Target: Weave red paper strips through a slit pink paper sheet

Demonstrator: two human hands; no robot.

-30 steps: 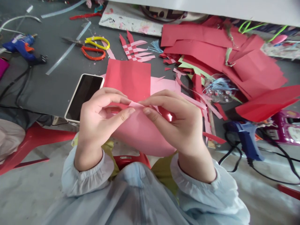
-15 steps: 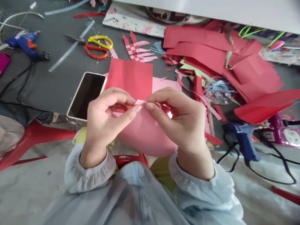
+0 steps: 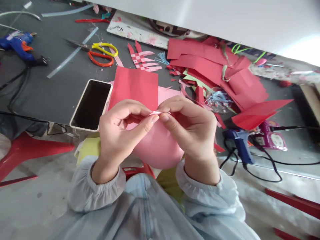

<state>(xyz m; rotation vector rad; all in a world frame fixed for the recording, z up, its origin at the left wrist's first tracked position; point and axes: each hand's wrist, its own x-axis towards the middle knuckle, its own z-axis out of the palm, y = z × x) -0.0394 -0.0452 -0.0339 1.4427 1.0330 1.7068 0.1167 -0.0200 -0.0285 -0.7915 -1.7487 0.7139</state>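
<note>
My left hand and my right hand are close together, both with thumb and forefinger pinched on a small pink paper strip. Only a narrow pale edge of the strip shows between the fingertips. Below them a larger pink sheet curves over the table's front edge. Just beyond my fingers lies a red paper sheet. Farther back is a red and pink woven paper piece with loose strip ends.
A phone lies left of my hands, and scissors rest behind it. Red paper sheets are piled at the right, near a blue glue gun with a cable. Another blue tool sits far left.
My view has shifted a little. The pink strip, which showed a wider face before, is now tilted so mostly its thin edge shows. Both hands still pinch it, with their fingertips closer together.
</note>
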